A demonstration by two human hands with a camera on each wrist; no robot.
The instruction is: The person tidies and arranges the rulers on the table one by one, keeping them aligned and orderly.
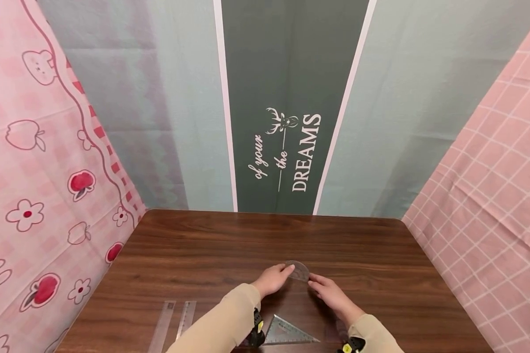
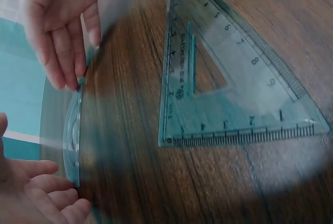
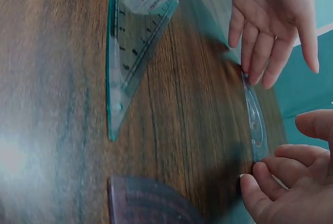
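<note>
A clear semicircular protractor (image 1: 299,271) is held between my two hands above the table. My left hand (image 1: 273,279) grips its left end, with a fingertip on its face. Fingers of my right hand (image 1: 332,295) pinch the opposite end at the corner. In the left wrist view the protractor (image 2: 74,135) appears nearly edge-on between the two hands. A clear triangular set square (image 1: 287,332) with green-tinted edges lies on the table, nearer than the hands. Beside my right forearm lies a second, purplish protractor (image 3: 148,200), partly cut off in the right wrist view.
Two clear straight rulers (image 1: 162,326) lie side by side at the table's front left, one partly behind my left sleeve. The brown wooden table (image 1: 212,245) ends at a hanging cloth (image 1: 269,73) at the back. Pink patterned cloths stand on both sides.
</note>
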